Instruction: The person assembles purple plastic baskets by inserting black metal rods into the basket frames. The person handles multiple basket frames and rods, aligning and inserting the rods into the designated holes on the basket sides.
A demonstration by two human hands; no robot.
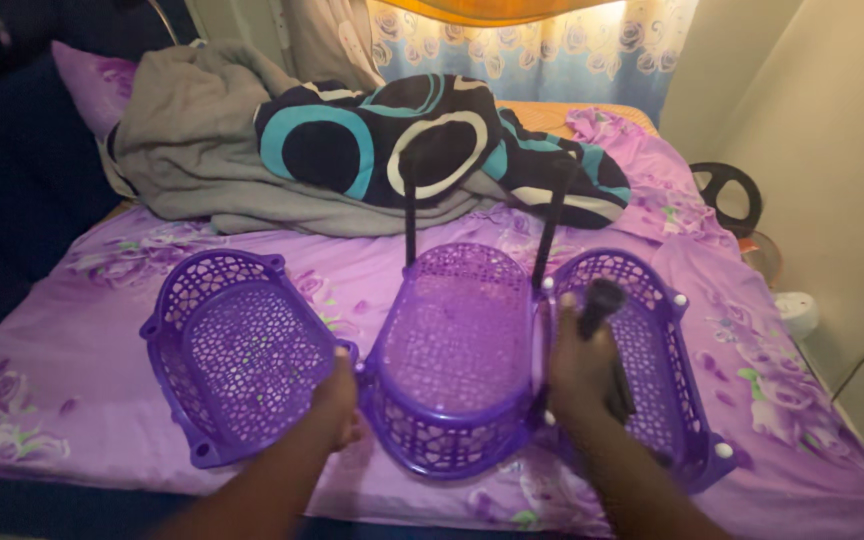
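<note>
Middle purple basket (452, 350): left hand (337, 400) grips its near-left rim; right hand (580, 365) clutches a blurred dark rod (600, 305), hiding the right basket (652, 370) behind.

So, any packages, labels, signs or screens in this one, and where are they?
None in view: no package, label, sign or screen.
The left hand and right hand are at the middle purple lattice basket on the floral purple bedsheet; the right hand grips a dark rod.

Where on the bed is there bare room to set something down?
Bare sheet lies between the left basket and the blanket pile, and right of the right basket. It is crowded around the middle basket, where both hands grip.
</note>
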